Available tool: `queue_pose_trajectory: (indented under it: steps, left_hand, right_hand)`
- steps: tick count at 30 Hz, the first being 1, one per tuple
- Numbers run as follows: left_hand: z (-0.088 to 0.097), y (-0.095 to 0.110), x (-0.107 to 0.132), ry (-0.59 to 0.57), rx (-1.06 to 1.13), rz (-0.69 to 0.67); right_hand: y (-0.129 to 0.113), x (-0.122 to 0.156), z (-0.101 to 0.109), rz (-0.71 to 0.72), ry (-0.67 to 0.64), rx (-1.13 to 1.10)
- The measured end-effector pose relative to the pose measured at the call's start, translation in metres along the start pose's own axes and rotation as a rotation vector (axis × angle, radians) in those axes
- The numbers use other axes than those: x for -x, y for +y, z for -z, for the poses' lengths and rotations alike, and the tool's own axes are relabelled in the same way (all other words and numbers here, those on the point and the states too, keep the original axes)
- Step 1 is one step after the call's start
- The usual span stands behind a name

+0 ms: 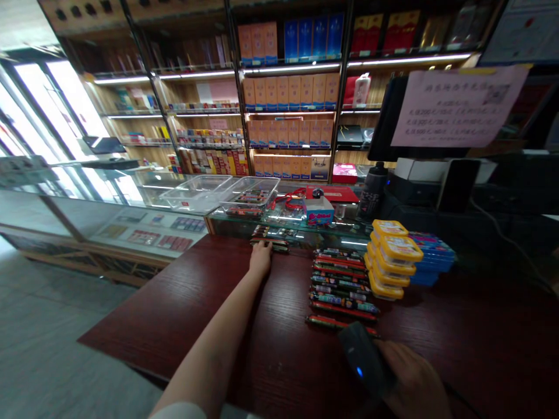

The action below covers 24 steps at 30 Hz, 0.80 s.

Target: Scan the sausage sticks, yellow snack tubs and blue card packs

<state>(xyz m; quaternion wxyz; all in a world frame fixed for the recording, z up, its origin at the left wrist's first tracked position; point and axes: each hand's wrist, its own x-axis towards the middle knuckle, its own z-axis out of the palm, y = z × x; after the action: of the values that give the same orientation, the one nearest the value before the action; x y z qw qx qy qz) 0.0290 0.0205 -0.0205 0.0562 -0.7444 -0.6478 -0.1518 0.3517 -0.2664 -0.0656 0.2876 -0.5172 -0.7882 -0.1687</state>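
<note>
My left hand point(261, 256) reaches across the dark red wooden table to a small group of dark patterned pens point(279, 247) at the foot of the glass counter. Its fingers are curled over the nearest pens, and the fingertips are partly hidden. In my right hand point(414, 375) is a black barcode scanner point(364, 355) with a blue light, its head close to the nearest pen of a row. That row of pens point(343, 285), red and dark with coloured patterns, lies side by side on the table, right of my left arm.
Yellow-lidded boxes point(393, 262) are stacked right of the pens, beside blue packs point(430, 256). Clear plastic trays point(251, 195), a small open carton point(318, 210) and a dark bottle point(373, 192) stand on the glass counter. A monitor bearing a paper sign point(456, 107) rises at right.
</note>
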Motion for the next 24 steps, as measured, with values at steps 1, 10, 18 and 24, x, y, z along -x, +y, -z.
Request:
queue_pose_trajectory:
  steps: [1,10,18,24]
  left_hand:
    - [0.0,0.001,-0.001,-0.003,-0.016,0.012]
    - [0.008,0.027,0.017,0.028,0.018,0.019]
    - [0.049,0.085,0.119,0.15,0.465,-0.415]
    - [0.044,0.112,0.172,0.033,0.516,-0.495]
  right_hand:
    - [0.0,0.001,0.0,-0.009,-0.007,0.0]
    - [-0.001,-0.002,0.003,-0.045,-0.01,-0.016]
    - [-0.009,-0.008,0.012,-0.175,-0.069,-0.038]
    - [-0.002,-0.009,0.02,-0.167,-0.009,-0.016]
